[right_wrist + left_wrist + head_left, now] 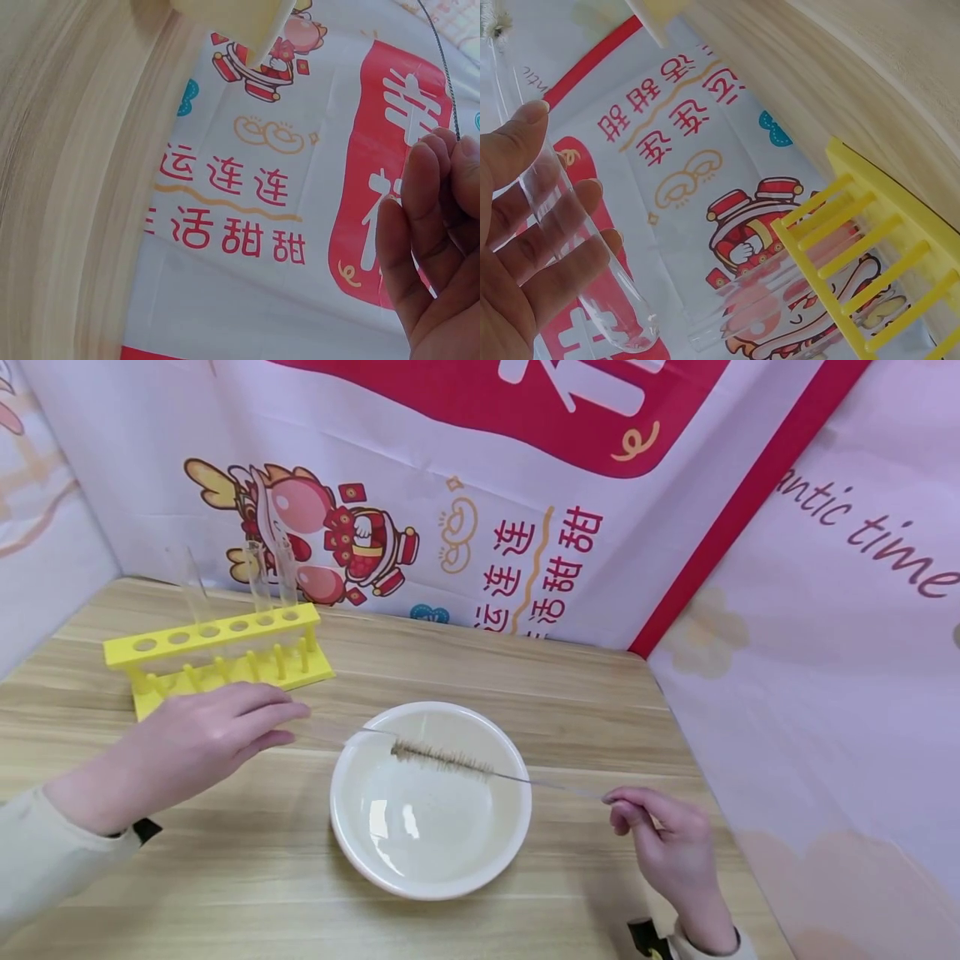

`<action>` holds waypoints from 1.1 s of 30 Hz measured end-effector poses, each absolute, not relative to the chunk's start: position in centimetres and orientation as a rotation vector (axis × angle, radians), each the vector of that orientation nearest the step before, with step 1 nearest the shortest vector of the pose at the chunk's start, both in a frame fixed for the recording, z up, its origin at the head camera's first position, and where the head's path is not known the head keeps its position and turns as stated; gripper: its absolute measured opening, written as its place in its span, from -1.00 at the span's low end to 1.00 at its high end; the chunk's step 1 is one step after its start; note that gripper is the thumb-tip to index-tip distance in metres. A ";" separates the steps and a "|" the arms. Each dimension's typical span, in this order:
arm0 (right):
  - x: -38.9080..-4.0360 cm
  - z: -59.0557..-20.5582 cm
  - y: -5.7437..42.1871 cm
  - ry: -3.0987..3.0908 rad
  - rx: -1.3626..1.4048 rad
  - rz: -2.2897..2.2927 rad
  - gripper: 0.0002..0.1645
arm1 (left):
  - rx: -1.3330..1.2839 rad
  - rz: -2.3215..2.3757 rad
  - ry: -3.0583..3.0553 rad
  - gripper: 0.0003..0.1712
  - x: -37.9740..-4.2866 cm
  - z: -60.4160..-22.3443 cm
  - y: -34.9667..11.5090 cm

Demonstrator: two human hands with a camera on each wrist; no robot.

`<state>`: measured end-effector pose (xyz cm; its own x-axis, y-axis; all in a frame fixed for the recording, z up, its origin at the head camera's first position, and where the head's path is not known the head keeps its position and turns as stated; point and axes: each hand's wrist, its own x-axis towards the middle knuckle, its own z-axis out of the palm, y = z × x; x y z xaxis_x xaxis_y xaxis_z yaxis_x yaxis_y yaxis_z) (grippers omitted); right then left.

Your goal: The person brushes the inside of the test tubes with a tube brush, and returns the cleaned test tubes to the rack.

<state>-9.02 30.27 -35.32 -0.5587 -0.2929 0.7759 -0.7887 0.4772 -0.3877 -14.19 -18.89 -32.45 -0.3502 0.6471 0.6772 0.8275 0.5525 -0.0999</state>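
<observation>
My left hand holds a clear glass test tube between thumb and fingers, its rounded end down in the left wrist view. The tube's mouth points toward the white bowl. On the other side my right hand pinches the thin twisted-wire handle of a test tube brush. The brush's brown bristles hang above the bowl, their tip close to the tube's mouth. In the left wrist view, pale bristles show at that mouth; whether they are inside, I cannot tell.
A yellow test tube rack stands at the back left of the wooden table, just beyond my left hand. Several clear tubes stand in it. Printed cloth hangs behind the table and along its sides.
</observation>
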 end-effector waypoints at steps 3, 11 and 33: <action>-9.0 -35.5 30.3 -2.094 0.899 1.014 -0.76 | -1.193 -0.325 -2.118 -0.29 -14.0 -32.4 -18.8; -8.8 -35.8 30.4 -2.117 0.887 1.011 -0.82 | -1.223 -0.302 -2.141 -0.28 -13.4 -32.2 -17.8; -8.4 -37.0 30.3 -2.141 0.897 1.027 -0.92 | -1.193 -0.275 -2.272 -0.43 -13.1 -33.2 -16.2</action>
<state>-8.37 30.26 -36.98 -0.5960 -0.3142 0.7390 -0.7730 0.4738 -0.4220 -13.07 -16.24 -33.23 -0.4521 0.6951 0.5589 0.8083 0.5843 -0.0729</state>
